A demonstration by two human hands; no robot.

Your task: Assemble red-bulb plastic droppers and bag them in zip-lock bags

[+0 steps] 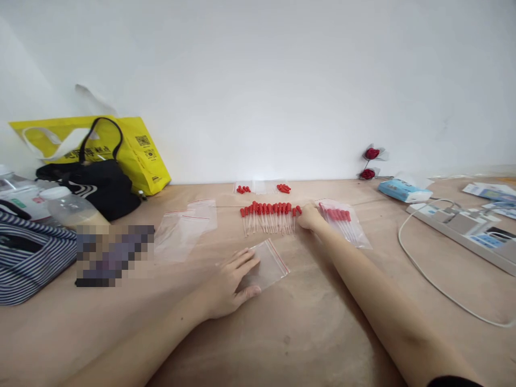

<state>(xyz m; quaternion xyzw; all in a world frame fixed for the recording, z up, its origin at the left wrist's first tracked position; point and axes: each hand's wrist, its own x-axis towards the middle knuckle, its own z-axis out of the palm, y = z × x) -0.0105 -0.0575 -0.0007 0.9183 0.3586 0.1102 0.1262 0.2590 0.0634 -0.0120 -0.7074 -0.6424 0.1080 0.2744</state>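
My left hand (226,285) lies flat with fingers stretched over a clear zip bag (268,269) with a red seal line. Beyond it, a row of glass-like droppers (266,217) with red rubber bulbs lies side by side, stems towards me. At the row's right end my right hand (309,216) has its fingers closed by a tilted dropper (299,209), whose stem seems to run into them; the fingertips are partly hidden. Just right of that hand, a filled zip bag (360,236) contains several red-bulbed droppers.
Loose red bulbs (284,188) lie on a bag near the wall. More clear zip bags (181,231) rest at left, beside a bottle (76,209), a striped bag (36,258) and a yellow bag (141,156). Tissues (403,190) and a power strip (500,255) with a cable are right.
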